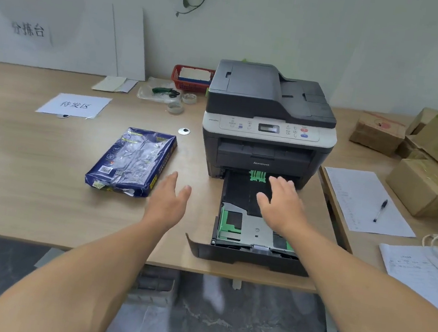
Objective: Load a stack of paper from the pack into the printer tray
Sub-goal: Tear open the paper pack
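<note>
Paper pack [131, 162] lies flat on desk [13, 163], left of printer [268, 122], wrapper apparently torn at near end. Head view only: tray [238, 197] pulled out toward me, no sheets visible in it, green guides [229, 224] exposed. My left hand [168, 201] hovers open betw. pack and tray, holding nothing; my right hand [281, 203] spread open over tray, also empty. Judgement: next step is drawing a stack from pack. Recommend steadying pack w/ one hand, pulling sheets square, checking guides before seating.
</note>
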`<state>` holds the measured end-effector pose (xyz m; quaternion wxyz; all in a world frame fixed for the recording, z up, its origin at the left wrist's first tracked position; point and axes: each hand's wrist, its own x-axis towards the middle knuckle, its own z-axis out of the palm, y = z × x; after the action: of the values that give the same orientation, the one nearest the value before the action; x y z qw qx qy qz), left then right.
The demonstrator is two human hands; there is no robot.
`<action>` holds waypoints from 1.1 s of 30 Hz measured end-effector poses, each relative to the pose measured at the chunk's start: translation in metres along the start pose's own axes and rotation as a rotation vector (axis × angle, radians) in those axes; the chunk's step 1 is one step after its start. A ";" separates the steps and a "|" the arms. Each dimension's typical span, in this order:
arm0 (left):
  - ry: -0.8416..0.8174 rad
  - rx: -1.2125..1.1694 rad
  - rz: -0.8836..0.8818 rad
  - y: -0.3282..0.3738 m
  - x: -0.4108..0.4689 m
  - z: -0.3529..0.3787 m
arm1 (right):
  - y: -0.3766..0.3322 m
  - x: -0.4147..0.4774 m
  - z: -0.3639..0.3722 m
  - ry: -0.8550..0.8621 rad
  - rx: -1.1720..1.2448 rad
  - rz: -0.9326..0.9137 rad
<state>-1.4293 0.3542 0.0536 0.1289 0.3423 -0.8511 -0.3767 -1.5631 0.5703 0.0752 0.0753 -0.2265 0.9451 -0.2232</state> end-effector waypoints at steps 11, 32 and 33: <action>0.041 0.025 -0.115 -0.114 0.033 -0.114 | -0.162 0.016 0.096 -0.179 -0.004 -0.163; -0.160 0.351 -0.071 -0.209 0.219 -0.131 | -0.277 0.142 0.222 -0.349 0.009 -0.194; -0.187 0.391 -0.072 -0.208 0.230 -0.123 | -0.275 0.150 0.227 -0.364 0.010 -0.194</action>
<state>-1.4377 0.0299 -0.0235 -0.0329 0.3547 -0.9033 -0.2391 -1.5328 0.1937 -0.0070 0.2244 -0.3525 0.8885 -0.1895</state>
